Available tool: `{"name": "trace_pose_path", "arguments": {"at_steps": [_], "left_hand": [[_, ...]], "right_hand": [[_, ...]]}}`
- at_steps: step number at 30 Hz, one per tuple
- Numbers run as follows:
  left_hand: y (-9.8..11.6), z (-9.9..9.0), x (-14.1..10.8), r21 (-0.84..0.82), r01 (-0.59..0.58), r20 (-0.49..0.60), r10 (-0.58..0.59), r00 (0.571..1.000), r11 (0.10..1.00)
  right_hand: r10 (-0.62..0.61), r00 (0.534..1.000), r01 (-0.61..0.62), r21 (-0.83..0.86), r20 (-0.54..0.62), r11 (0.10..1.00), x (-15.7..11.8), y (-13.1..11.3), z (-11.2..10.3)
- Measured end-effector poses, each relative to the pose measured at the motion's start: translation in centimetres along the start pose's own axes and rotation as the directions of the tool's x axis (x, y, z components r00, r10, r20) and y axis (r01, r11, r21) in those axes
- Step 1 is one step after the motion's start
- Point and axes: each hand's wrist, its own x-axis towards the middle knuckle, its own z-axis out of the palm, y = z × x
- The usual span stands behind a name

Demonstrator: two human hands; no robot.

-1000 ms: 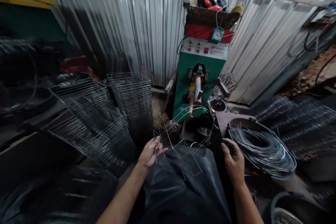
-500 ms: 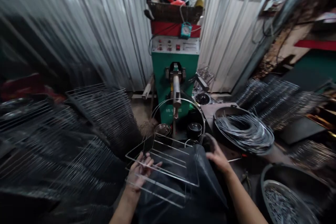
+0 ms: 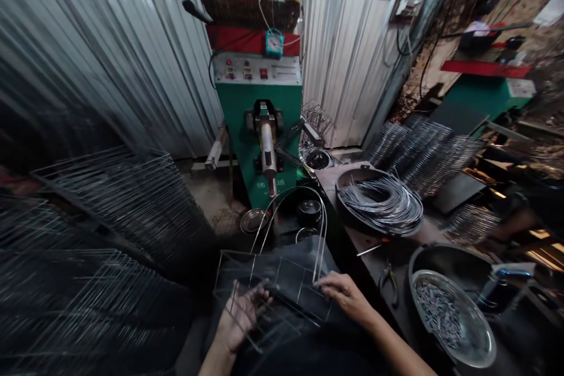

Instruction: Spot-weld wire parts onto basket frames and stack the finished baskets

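Observation:
A thin wire rack, blurred by motion, is held over a dark cloth on my lap. My left hand is under its left part, palm up, with fingers curled among the wires. A bent wire hoop arches up from the rack toward the machine. My right hand pinches near the hoop's lower right end, at the rack's right side. Whether hoop and rack are joined I cannot tell. Straight ahead stands a green machine with a metal cylinder pointing at me.
Stacked wire grids crowd the left. On the right bench are a pan of coiled wire, pliers and a metal bowl of small metal pieces inside a larger basin. More wire racks lie behind.
My view has turned right. The rack has tilted, and the hoop has dropped lower before the machine. My right hand has gone from spread beside the hoop to pinching its lower end.

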Motion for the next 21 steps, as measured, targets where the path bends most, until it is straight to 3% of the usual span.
{"name": "trace_pose_path", "arguments": {"at_steps": [3,7,8,10,12,14,17,21], "left_hand": [[-0.2,0.5,0.0,0.018,-0.062,-0.086,0.063,0.994,0.998],[-0.6,1.1,-2.1,0.333,-0.062,-0.271,0.159,0.949,0.941],[-0.6,1.4,-2.9,0.465,-0.093,-0.3,0.256,0.919,0.88],[-0.3,2.3,-4.5,0.736,-0.2,-0.242,0.527,0.815,0.647],[0.1,3.9,-5.5,0.883,-0.307,-0.057,0.73,0.681,0.355],[0.2,5.9,-5.5,0.906,-0.384,0.11,0.778,0.618,0.177],[-0.5,8.4,-4.1,0.89,-0.436,0.2,0.746,0.635,0.133],[-2.0,9.1,-2.0,0.872,-0.432,0.09,0.79,0.606,0.232]], "right_hand": [[0.055,0.982,-0.049,0.037,-0.181,0.998,1.2,-0.4,1.6],[0.109,0.938,-0.095,0.059,-0.33,0.994,3.9,-1.1,2.8],[0.116,0.934,-0.1,0.065,-0.336,0.993,4.5,-1.2,3.0],[0.119,0.933,-0.103,0.066,-0.339,0.992,5.5,-1.4,3.3],[0.113,0.933,-0.104,0.044,-0.343,0.994,6.4,-1.6,3.9],[0.101,0.933,-0.104,0.011,-0.344,0.995,6.9,-2.0,4.7],[0.09,0.942,-0.096,-0.002,-0.324,0.995,7.2,-2.5,5.8],[0.064,0.974,-0.061,0.024,-0.216,0.998,7.2,-2.1,5.2]]}}
